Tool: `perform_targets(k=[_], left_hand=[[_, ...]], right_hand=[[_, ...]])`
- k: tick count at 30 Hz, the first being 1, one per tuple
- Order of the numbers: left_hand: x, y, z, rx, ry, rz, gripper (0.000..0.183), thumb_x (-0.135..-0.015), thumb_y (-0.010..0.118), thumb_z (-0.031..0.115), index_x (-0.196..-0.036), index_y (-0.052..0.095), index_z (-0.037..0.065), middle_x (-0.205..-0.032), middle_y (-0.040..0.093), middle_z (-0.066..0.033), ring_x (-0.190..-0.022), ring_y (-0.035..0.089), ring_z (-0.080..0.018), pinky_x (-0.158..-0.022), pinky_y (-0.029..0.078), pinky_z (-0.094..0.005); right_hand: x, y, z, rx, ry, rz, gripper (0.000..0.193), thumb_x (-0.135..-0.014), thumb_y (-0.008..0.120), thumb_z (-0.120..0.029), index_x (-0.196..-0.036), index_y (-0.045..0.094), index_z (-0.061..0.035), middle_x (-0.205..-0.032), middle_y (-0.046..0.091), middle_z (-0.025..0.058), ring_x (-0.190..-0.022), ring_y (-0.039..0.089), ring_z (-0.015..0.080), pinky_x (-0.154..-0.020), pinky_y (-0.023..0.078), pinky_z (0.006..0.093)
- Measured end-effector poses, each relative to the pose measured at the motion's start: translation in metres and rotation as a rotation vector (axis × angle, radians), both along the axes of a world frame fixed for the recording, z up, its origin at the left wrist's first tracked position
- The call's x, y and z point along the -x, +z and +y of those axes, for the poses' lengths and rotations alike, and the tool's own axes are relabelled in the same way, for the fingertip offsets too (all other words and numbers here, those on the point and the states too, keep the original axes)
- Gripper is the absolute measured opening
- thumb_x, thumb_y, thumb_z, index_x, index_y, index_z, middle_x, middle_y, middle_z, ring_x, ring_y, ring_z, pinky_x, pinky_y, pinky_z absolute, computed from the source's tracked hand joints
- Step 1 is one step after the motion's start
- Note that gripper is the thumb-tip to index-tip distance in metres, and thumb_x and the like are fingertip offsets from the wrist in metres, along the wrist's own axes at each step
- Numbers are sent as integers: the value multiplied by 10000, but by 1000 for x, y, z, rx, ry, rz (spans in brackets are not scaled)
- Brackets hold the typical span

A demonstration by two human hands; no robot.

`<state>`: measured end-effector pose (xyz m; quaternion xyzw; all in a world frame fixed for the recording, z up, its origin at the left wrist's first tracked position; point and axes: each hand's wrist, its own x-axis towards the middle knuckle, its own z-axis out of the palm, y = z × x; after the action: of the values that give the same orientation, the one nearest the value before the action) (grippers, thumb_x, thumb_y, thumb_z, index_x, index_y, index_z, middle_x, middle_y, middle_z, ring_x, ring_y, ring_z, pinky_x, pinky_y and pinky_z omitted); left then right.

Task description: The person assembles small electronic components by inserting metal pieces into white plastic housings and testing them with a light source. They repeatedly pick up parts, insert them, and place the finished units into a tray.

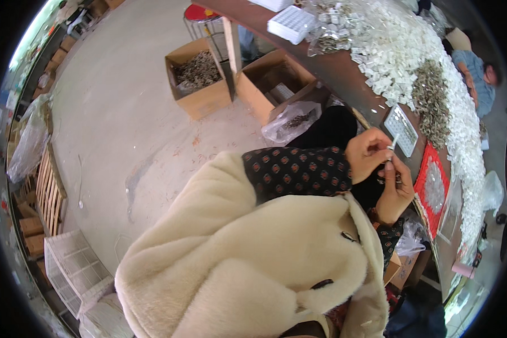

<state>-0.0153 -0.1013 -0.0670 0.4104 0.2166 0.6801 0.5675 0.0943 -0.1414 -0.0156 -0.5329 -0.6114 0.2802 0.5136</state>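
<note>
Just off the table edge, my left hand (369, 152) pinches a small white plastic piece (395, 141) between thumb and forefinger. My right hand (395, 188) meets it from below, its fingertips closed at the lower end of that piece. Whether the right fingers hold a separate small part is too small to tell. Beyond the hands a white tray (401, 130) with a grid of small cells lies on the brown table (372, 101). Past the tray is a pile of small metal parts (432, 96), beside a long heap of white plastic pieces (384, 67).
A red sheet (432, 188) with a clear bag lies right of my hands. Stacked white trays (292, 24) sit at the table's far end. Cardboard boxes (200, 79) stand on the floor, one filled with metal parts. Across the table is another person (476, 76).
</note>
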Motion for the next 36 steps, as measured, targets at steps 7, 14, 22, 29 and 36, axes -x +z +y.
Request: perform_targets(k=[7,14,22,29,36], left_hand=[[17,-1,10,136,-149,-256,160,-934,600,26,-1089,560,20,-910,646,-49,-797,596,-77,-711,496,-233],[27,5,29,332,-361,-463,139,-963,586,75,-1094,578,29,-1031,672,-93,-884,635,-158,-775,518,-304],[15,6,50,399,-384,-394,125,-982,563,120,-1095,559,66,-1080,659,-140,-954,643,-199,-861,505,-366],[7,1,65,400,-456,-394,125,-990,541,110,-1109,518,78,-1099,641,-172,-911,638,-214,-864,506,-384],[-9,-3,69,407,-507,-281,111,-968,543,23,-1079,534,25,-994,656,-150,-824,641,-189,-769,532,-338]], right_hand=[[13,13,14,92,112,105,228,-911,627,15,-1139,613,9,-943,639,50,-793,599,76,-690,517,209],[12,14,39,76,162,240,301,-873,640,70,-1157,559,10,-944,662,66,-771,611,73,-696,493,209],[-7,0,58,-12,59,184,265,-834,701,54,-1071,596,-4,-934,697,66,-834,655,90,-759,507,227],[-36,-13,64,28,102,36,178,-811,733,38,-942,626,-18,-913,673,66,-762,628,102,-678,486,213],[-59,1,77,-102,15,-118,251,-783,714,64,-1012,667,-24,-962,657,113,-763,661,192,-669,535,270]])
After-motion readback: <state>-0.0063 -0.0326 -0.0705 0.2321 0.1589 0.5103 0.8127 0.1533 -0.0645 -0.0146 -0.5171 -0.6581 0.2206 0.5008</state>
